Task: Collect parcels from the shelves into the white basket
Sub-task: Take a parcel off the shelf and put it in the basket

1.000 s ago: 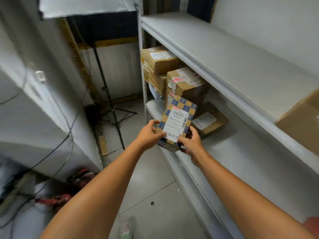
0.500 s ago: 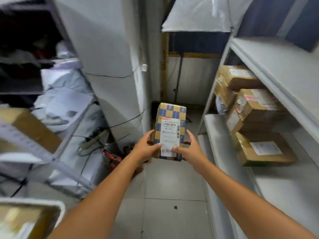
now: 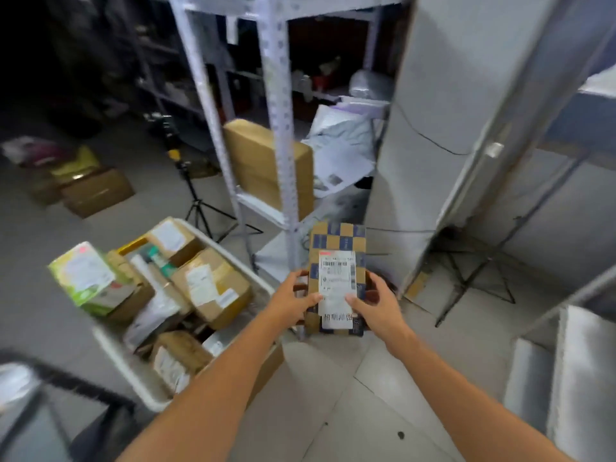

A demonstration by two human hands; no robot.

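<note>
Grips a blue-and-tan checkered parcel (image 3: 336,241) upright above the floor (image 3: 366,411), with the left hand (image 3: 293,300) curled round its left edge and the right hand (image 3: 376,303) round its right edge, thumbs pressed on the white label (image 3: 336,281). Hangs just right of the white basket (image 3: 131,373) heaped with boxes (image 3: 213,288), before a grey shelf post (image 3: 283,145).

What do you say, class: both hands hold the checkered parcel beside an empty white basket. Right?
Not quite: the basket is not empty; the head view shows parcels in it. The left hand and right hand do hold the checkered parcel beside it.
</note>
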